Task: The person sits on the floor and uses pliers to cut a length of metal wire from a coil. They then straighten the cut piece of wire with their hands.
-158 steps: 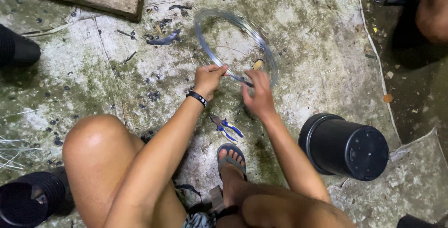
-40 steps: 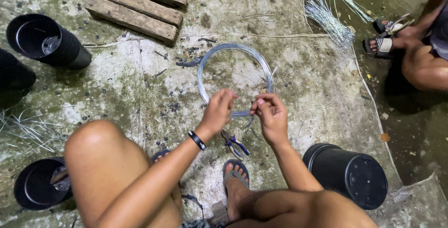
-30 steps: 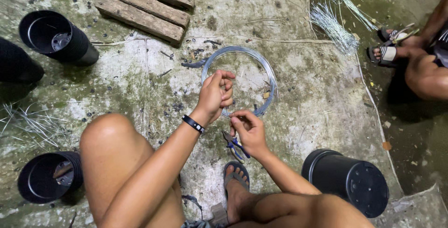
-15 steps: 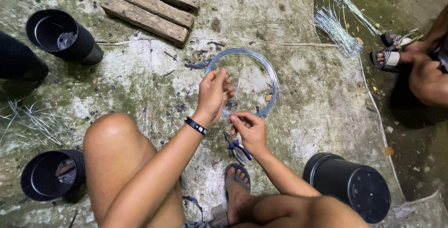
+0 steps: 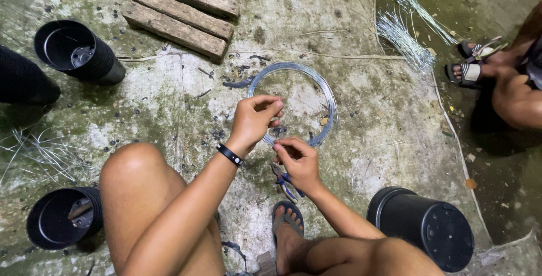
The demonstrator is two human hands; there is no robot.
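Observation:
A coil of shiny metal wire (image 5: 324,92) lies flat on the stained concrete floor in front of me. My left hand (image 5: 253,120), with a black band on its wrist, hovers over the coil's near edge with thumb and fingers pinched on a thin strand of wire. Just below it, my right hand (image 5: 298,162) pinches the same strand with its fingertips. Blue-handled pliers (image 5: 284,184) lie on the floor under my right hand, partly hidden by it.
Black plastic pots stand around me: one (image 5: 79,55) at far left, one (image 5: 63,217) near left, one (image 5: 422,229) on its side near right. Wooden planks (image 5: 180,15) lie ahead. Cut wire bundles (image 5: 402,33) and another person's sandalled foot (image 5: 470,70) are at right.
My right hand dropped from the coil's near edge down toward the pliers, and my left hand lowered slightly, fingers closing on the strand. The view shifted a little.

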